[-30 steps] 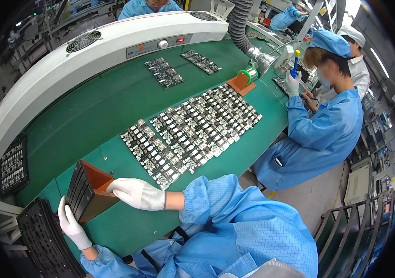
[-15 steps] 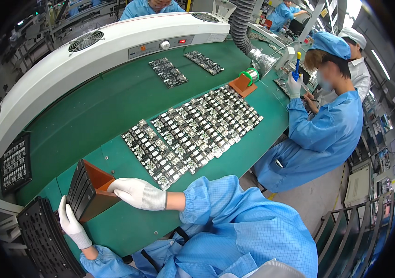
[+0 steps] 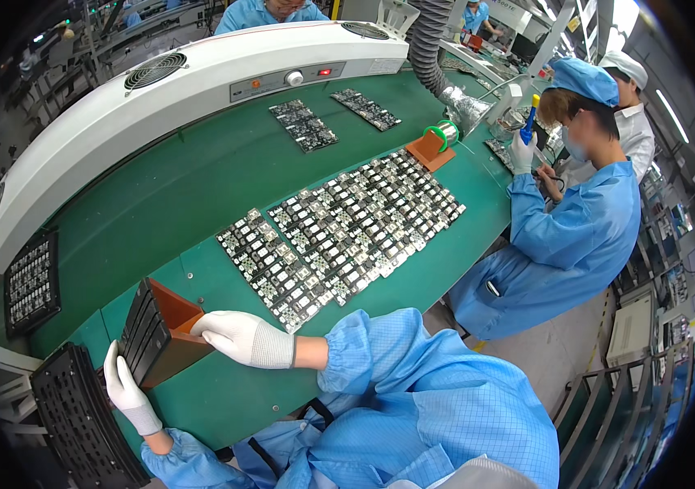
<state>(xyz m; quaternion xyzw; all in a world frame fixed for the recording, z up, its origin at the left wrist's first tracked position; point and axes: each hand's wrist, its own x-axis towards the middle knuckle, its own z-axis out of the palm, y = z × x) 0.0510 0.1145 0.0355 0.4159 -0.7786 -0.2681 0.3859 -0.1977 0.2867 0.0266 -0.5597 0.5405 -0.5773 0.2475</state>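
Stacked black trays (image 3: 145, 332) lean beside circuit boards (image 3: 339, 232).

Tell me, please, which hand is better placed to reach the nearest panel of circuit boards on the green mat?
The right hand, probably. It rests on the brown box's right edge, beside the nearest circuit board panel. The left hand lies on the stack of black trays at the box's far side, away from the boards.

- long green-matted workbench (image 3: 201, 187) runs across the shot
- big white curved fan housing (image 3: 160, 98) sits along its far edge
- grey ribbed extraction hose (image 3: 427, 41) hangs at the back
- metal wire rack (image 3: 633, 407) lower right, bright ceiling light up top
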